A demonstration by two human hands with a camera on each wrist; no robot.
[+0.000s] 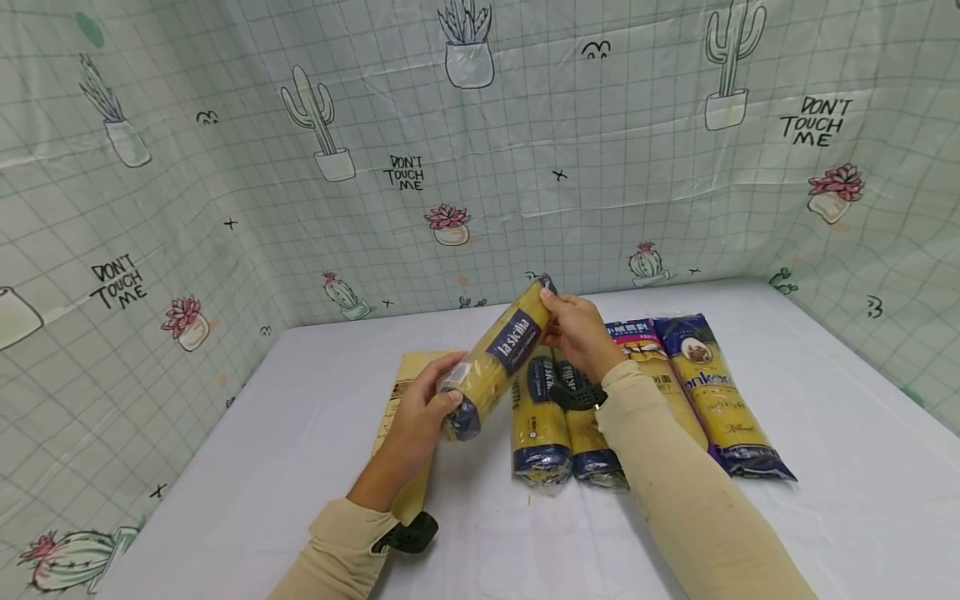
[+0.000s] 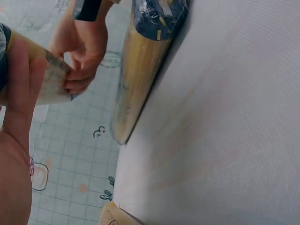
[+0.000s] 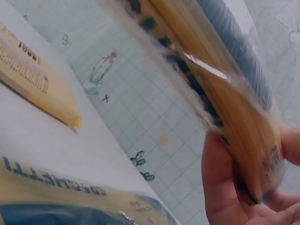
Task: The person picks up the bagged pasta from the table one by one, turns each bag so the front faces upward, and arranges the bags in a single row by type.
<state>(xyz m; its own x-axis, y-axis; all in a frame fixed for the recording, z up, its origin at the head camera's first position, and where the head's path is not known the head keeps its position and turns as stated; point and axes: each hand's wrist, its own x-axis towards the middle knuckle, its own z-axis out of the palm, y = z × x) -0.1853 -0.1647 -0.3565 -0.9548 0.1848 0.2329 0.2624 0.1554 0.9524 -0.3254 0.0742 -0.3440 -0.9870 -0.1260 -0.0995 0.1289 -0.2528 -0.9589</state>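
A yellow spaghetti pack with a dark blue "la sicilia" label is held tilted above the table between both hands. At its lower, nearer end, my left hand grips it, the thumb on the dark blue end wrap. My right hand pinches the raised far end; in the right wrist view its fingertips close on the narrowed tip of the clear wrapper. Two similar spaghetti packs, a left one and a right one, lie side by side under the right forearm, which partly hides them.
A pale yellow pack lies left, partly behind the left hand. On the right are a pasta bag with a pink and blue top and a blue-and-yellow pack. A cactus-print sheet stands behind the white table.
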